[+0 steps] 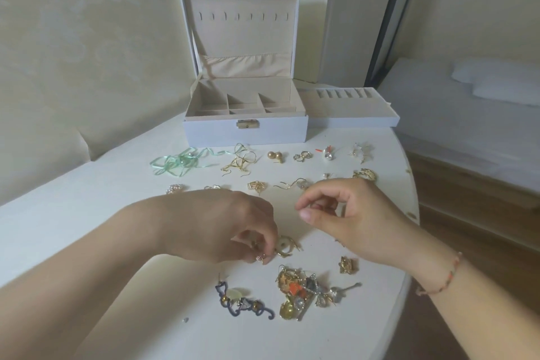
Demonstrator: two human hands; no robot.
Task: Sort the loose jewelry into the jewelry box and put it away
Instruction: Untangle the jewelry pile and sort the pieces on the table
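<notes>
While left hand (222, 228) pinches small pink earring (261, 257), right hand (344, 213) pinches thin gold piece (318, 209).

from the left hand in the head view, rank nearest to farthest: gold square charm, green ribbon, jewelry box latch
1. Gold square charm, right of the left hand, near the table's front.
2. Green ribbon, farther back, left.
3. Jewelry box latch, farthest, at the back.
</notes>
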